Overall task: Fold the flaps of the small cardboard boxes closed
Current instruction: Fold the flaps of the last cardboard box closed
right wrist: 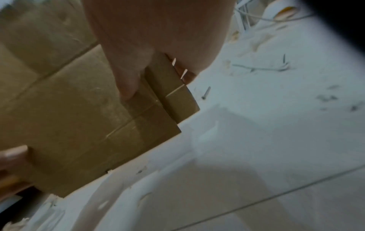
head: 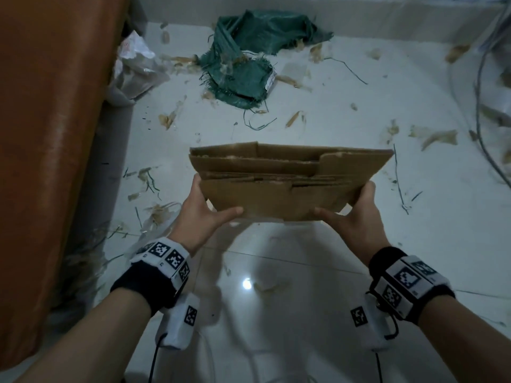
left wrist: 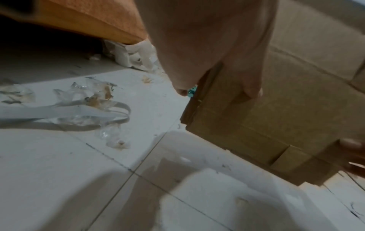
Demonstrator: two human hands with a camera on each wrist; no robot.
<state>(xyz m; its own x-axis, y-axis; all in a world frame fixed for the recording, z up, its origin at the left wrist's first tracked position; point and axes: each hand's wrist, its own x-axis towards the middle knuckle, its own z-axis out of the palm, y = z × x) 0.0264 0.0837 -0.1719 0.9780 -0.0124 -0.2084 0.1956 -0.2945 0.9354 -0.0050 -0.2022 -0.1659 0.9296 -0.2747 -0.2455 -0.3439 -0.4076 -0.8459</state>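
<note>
Floor's a mess from where I'm sitting: green woven sack (head: pixel 246 59) crumpled on white tiles (head: pixel 304 313), tape scraps (head: pixel 439 138) everywhere, orange cloth (head: pixel 49 120) hanging left.

both arms outstretched — left hand (head: pixel 206 214) and right hand (head: pixel 349 217) thumbs-up, fingers curled in grip

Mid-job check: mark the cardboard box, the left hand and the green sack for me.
cardboard box (head: pixel 287 172), head view, on its folded top flaps.
left hand (head: pixel 203 217), head view, on the back of the hand.
green sack (head: pixel 249 76), head view, on the flat lower part of the woven cloth.
</note>
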